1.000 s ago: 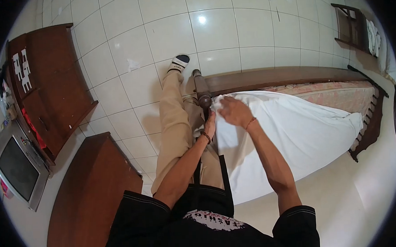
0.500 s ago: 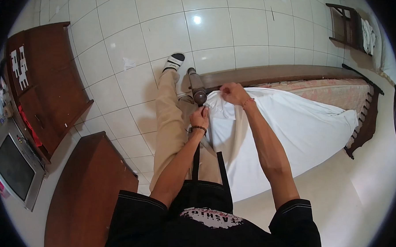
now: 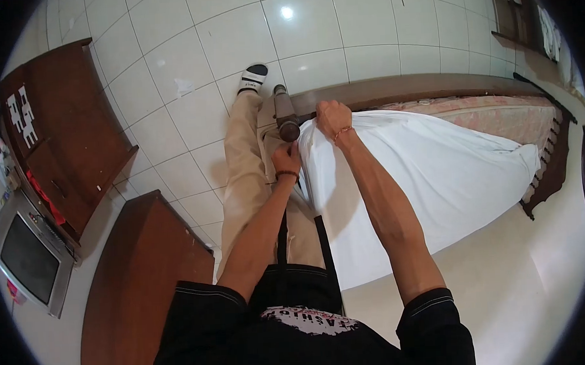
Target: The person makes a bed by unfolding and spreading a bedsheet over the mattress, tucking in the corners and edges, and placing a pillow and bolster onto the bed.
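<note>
A white sheet (image 3: 410, 177) lies over the near part of a mattress with a pinkish pattern (image 3: 498, 118). My left hand (image 3: 286, 161) is closed on the sheet's edge at the mattress end, just below the round knob of the dark bed post (image 3: 288, 127). At the mattress's side edge, by the wooden side rail (image 3: 419, 87), my right hand (image 3: 333, 120) is closed on the sheet near the corner. The cloth is pulled into folds between the two hands. Most of the left fingertips are hidden.
A brown wooden cabinet (image 3: 75, 133) and a grey television (image 3: 31, 249) stand at the left, with a brown wooden panel (image 3: 140, 287) nearer. The bed's dark spindled end (image 3: 553, 164) is at the right. A wooden chair (image 3: 517, 16) stands beyond the bed.
My right hand has gone from open over the corner to closed at the mattress edge. My left hand, earlier flat beside the post, has closed on the sheet. The folds at the corner are tighter.
</note>
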A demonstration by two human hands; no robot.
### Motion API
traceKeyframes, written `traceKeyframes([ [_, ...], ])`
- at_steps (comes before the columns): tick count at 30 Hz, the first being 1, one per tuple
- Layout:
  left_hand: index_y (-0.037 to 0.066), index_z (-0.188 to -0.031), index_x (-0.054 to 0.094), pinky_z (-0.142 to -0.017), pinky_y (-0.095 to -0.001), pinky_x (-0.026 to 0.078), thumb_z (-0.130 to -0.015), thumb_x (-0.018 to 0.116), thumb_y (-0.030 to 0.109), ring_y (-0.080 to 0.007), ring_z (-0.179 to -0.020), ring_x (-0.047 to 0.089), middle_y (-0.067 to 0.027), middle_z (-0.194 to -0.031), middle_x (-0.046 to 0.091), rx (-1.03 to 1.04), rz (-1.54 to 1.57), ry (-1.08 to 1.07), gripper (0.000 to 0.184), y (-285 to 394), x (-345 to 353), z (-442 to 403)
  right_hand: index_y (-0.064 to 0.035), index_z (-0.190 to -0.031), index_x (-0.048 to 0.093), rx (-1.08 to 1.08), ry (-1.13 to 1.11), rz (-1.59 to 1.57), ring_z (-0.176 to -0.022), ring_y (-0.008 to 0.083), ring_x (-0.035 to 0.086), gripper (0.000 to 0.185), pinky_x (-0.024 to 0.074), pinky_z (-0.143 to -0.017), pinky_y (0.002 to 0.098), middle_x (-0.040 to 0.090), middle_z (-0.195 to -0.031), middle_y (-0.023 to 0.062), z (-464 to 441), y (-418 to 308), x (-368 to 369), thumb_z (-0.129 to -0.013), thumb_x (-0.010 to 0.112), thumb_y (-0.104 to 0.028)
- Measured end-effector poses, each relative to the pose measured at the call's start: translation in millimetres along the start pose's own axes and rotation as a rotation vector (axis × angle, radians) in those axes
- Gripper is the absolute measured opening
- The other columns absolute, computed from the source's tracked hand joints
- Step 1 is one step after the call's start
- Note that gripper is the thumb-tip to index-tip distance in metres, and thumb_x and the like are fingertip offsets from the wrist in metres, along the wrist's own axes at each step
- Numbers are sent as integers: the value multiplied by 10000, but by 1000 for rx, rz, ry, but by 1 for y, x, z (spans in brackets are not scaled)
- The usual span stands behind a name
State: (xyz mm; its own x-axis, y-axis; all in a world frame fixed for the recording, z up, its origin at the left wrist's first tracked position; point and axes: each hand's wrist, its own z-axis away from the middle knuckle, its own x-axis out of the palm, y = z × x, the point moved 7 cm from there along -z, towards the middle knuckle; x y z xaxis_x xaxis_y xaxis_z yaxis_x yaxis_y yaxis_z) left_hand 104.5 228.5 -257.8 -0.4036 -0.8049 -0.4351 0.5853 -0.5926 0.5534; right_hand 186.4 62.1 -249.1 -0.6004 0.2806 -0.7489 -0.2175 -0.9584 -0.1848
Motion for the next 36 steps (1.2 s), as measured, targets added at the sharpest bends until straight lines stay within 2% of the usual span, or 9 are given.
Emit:
traceKeyframes([
  [3,-29,-838,627,-855,-438,338,-829,472,297,-342,-1078,400,-205,-1169,437,61,-218,-71,362,9,-3,21,-43,-803,614,15,-137,-30,-767,339,593,214,472,-687,405,603,-797,180,4,4,-7,-746,531,-232],
  [8,-40,-991,587,-1005,-454,83,-873,264,451,-323,-1274,82,-171,-1380,127,-52,-69,-44,599,-44,34,12,-34,-869,613,-50,-266,-221,-821,359,571,230,446,-765,388,605,-833,183,50,-12,-25,-762,529,-220],
  [9,-40,-1045,563,-1018,-452,32,-874,207,483,-315,-1289,36,-172,-1391,81,-35,-37,-135,655,-52,45,7,-37,-902,593,-89,155,-279,-811,360,561,206,442,-751,394,594,-835,180,63,-17,-55,-765,535,-179],
  [10,-40,-1045,563,-1018,-452,32,-874,207,483,-315,-1289,36,-172,-1391,81,-23,-45,-150,655,-44,45,9,-39,-935,573,-123,581,-323,-801,361,550,196,437,-738,400,582,-838,178,90,-22,-83,-769,541,-138],
  [16,-86,-1144,429,-956,-421,245,-851,398,371,-365,-1175,302,-205,-1334,237,-220,164,-292,543,-59,37,-17,32,-988,502,192,7,-1016,-927,392,495,267,402,-797,401,539,-964,218,212,-83,23,-737,506,-59],
  [20,-72,-1065,484,-825,-332,388,-842,456,331,-275,-964,513,-162,-1094,517,-120,-124,-414,461,21,0,3,32,-1092,449,313,389,-646,-981,414,465,385,362,-871,429,499,-1041,263,224,-88,102,-740,519,-106],
  [24,36,-1034,538,-815,-320,389,-884,389,327,-182,-993,475,-46,-1013,564,-288,448,-425,360,11,15,10,40,-1170,397,673,361,-754,-1069,404,414,520,297,-941,450,465,-1112,282,196,-69,139,-749,516,-241],
  [27,49,-1205,399,-904,-322,359,-880,378,358,-189,-1087,434,-60,-1206,440,-328,758,-612,449,20,33,17,21,-1201,393,714,323,-627,-1107,380,398,566,275,-965,432,469,-1151,243,164,-71,170,-773,475,-339],
  [36,63,-1179,424,-890,-398,353,-839,359,470,-231,-1075,440,-74,-1171,476,-306,453,-659,534,32,43,-4,-23,-1186,432,821,327,-754,-1105,331,416,524,273,-980,413,449,-1199,190,189,-68,153,-749,485,-307],
])
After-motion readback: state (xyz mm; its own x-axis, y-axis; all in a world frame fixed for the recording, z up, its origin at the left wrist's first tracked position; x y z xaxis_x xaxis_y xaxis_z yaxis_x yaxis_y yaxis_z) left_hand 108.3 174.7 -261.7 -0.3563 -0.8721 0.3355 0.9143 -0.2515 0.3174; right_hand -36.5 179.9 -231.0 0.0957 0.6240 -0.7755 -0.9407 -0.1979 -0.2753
